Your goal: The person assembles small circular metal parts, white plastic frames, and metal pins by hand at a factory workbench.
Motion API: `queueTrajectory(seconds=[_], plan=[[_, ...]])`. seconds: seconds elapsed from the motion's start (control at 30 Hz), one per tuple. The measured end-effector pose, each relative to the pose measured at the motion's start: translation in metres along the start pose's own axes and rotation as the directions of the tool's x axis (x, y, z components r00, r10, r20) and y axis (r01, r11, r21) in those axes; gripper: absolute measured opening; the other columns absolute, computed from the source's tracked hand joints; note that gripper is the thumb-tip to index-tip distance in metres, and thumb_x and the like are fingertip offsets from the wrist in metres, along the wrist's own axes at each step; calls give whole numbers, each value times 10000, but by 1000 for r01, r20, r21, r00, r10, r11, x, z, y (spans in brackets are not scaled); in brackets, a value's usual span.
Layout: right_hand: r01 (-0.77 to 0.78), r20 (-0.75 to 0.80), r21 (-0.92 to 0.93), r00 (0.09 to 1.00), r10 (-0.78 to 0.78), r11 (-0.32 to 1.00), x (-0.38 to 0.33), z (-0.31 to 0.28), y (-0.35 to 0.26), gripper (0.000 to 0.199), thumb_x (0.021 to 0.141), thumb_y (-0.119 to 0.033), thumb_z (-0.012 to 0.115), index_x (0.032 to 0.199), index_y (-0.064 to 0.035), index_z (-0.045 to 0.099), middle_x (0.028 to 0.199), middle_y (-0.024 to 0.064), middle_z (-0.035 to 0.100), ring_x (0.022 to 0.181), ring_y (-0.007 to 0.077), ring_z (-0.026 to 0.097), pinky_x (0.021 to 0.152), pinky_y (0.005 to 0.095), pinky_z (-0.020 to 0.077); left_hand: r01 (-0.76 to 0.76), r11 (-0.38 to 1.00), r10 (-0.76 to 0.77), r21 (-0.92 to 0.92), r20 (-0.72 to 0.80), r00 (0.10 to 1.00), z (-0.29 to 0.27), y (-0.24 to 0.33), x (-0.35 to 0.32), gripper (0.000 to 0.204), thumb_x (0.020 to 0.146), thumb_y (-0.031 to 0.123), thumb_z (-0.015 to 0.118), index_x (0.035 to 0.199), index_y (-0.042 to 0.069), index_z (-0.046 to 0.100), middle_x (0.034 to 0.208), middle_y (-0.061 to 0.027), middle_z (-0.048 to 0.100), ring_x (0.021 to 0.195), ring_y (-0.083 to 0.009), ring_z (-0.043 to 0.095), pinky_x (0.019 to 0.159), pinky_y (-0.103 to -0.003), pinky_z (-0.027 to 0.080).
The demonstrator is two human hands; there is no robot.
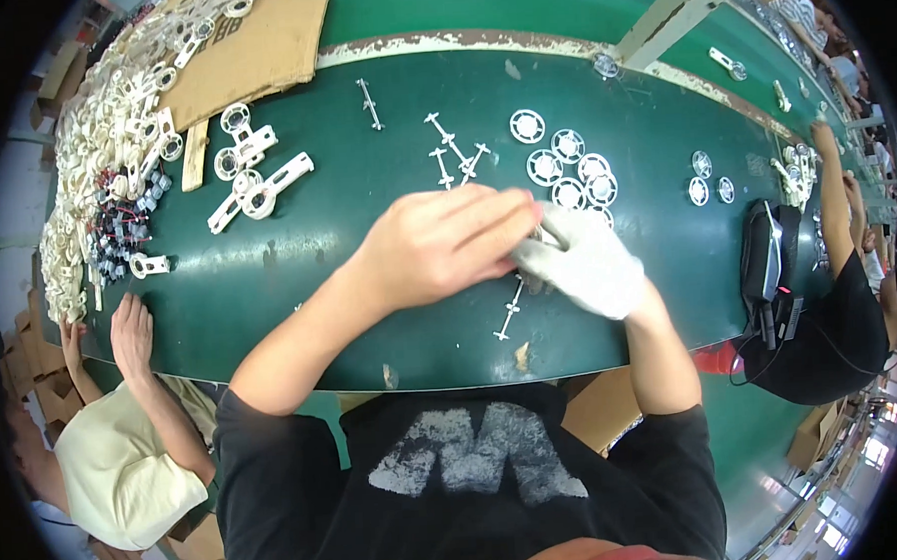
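My bare left hand (pixel 445 242) reaches over the table with its fingers pressed together, their tips meeting my right hand. A white glove covers my right hand (pixel 590 266), whose fingers and thumb close around the same spot. Whatever sits between the two hands is mostly hidden, so I cannot make it out. Just below them lies a thin white plastic axle piece (pixel 510 309) with small crossbars. Several similar pieces, such as one axle piece (pixel 442 128), are spread beyond my left hand. Past the gloved hand rests a cluster of round white spoked wheels (pixel 567 146).
Cream plastic arms with ring ends (pixel 259 196) lie left of centre. A large heap of such parts (pixel 142 143) fills the far left, beside a cardboard sheet (pixel 258 48). Co-workers sit at both sides. A black bag (pixel 765 251) hangs at the right edge.
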State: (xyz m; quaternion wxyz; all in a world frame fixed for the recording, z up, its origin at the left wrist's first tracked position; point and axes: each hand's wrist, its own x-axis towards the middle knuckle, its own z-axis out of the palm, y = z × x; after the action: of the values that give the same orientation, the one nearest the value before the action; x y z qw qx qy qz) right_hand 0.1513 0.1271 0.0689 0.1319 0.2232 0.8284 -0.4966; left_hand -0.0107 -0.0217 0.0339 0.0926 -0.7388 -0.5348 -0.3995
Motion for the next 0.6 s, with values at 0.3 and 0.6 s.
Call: queueTrajectory(seconds=[0.3, 0.6], plan=[[418, -289, -173, 844, -451, 892, 0, 31, 25, 252, 921, -254, 740, 1141, -134, 716, 874, 145, 715, 781, 323, 721, 701, 383, 573, 439, 660, -462, -610, 131, 877, 11, 16, -1, 303, 858, 57, 775, 1152, -2, 734, 1224, -140, 739, 1109, -265, 710, 976, -373, 539], [469, -373, -353, 723, -581, 810, 11, 30, 30, 236, 937, -266, 703, 1152, -167, 705, 799, 116, 704, 724, 323, 705, 635, 414, 559, 436, 613, -458, -660, 153, 876, 15, 7, 1, 334, 859, -80, 738, 1189, -36, 704, 1302, -171, 692, 1173, -221, 675, 1006, -337, 542]])
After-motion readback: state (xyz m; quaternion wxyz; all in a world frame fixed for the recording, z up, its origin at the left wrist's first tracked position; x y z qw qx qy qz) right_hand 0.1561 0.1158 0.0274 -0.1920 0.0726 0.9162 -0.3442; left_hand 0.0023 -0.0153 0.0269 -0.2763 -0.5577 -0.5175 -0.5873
